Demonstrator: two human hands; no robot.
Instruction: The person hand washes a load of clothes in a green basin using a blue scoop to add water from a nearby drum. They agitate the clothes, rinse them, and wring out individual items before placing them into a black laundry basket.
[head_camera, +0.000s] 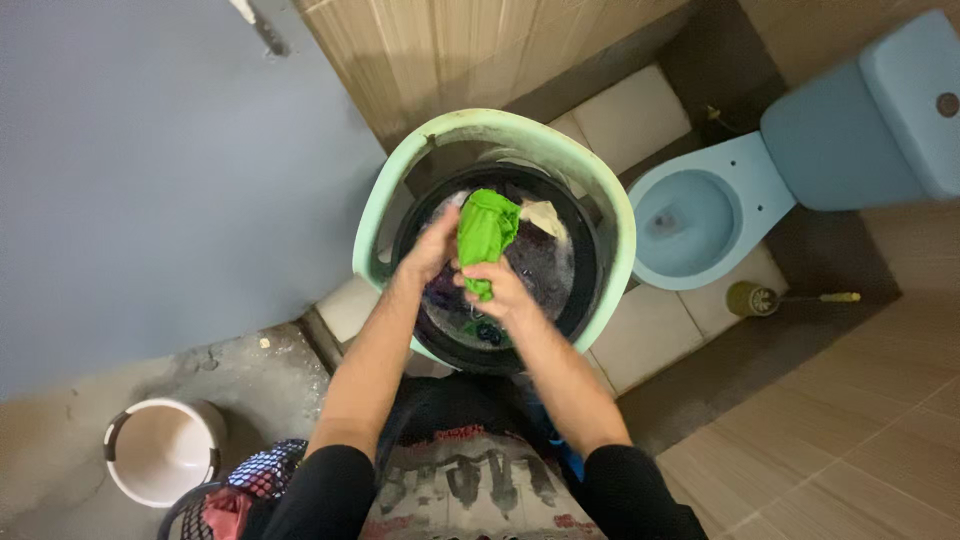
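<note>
While both hands are meeting over the black basin (585, 262), the right hand (503, 290) is closing its fingers tightly around the lower end of a green cloth (486, 235), and the left hand (432, 247) is curling against the cloth's left side, pressing it at mid-height. The cloth is standing bunched and nearly upright between the two hands, its upper end rising just above them. Below it, dark soapy water and other laundry, including a pale piece (545, 216) at the far right, are lying in the basin. The basin is sitting inside a larger mint-green tub (620, 215), which is resting on pale tiles (640, 115). To the right, a blue toilet (790, 160) is standing open, with a toilet brush (775, 298) lying on the floor near its base. At the near left, a white bucket (160, 450) is standing on bare concrete, just beside a dark basket (225, 500) of clothes. A grey wall (150, 170) is filling the far left.
</note>
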